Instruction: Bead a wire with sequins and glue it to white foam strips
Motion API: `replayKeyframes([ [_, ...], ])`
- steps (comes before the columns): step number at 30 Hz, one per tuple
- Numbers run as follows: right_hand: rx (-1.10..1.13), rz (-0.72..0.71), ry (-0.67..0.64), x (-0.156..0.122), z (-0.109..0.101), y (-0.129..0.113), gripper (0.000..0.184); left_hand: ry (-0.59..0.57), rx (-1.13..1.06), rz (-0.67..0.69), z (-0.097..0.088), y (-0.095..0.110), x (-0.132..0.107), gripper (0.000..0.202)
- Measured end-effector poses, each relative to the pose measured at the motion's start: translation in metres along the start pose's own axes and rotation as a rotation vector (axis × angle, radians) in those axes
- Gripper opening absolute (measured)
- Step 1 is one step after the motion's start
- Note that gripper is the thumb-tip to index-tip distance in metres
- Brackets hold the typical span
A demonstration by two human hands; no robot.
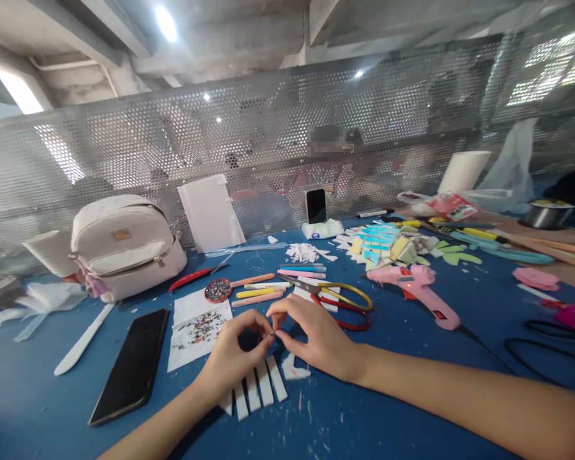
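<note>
My left hand (232,354) and my right hand (311,335) meet above the blue table (412,383), fingertips pinched together on something tiny that I cannot make out. Under the left hand lie several white foam strips (261,386) side by side. A small white scrap (292,369) rests beside my right wrist. A white sheet with scattered sequins (199,332) lies just left of my hands, and a round dish of sequins (217,289) sits behind it. Scissors with yellow and red handles (338,297) lie just beyond my right hand.
A black phone (131,364) lies at the left, next to a white stick (84,340). A pink glue gun (419,291), coloured foam pieces (381,246), pens (261,291), a beige backpack (122,246) and a propped phone (315,205) stand further back. A perforated metal screen (124,147) closes the far edge.
</note>
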State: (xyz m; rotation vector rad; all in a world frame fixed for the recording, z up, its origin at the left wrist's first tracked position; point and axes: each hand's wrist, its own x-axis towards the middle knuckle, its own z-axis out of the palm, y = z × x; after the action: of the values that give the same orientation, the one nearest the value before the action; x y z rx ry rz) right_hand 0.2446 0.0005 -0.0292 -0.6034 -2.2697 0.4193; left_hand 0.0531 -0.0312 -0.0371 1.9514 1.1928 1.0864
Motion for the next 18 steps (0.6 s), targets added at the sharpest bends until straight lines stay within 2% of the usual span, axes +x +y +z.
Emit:
replayKeyframes([
  [9, 0.032, 0.02, -0.016, -0.0005, -0.0003, -0.0001, 0.026, 0.058, 0.027, 0.029, -0.0011, 0.0017, -0.0013, 0.007],
  [18, 0.121, 0.027, -0.03, 0.0005, -0.002, -0.0011, 0.025, 0.088, 0.019, 0.116, -0.0023, 0.0053, -0.0027, 0.011],
])
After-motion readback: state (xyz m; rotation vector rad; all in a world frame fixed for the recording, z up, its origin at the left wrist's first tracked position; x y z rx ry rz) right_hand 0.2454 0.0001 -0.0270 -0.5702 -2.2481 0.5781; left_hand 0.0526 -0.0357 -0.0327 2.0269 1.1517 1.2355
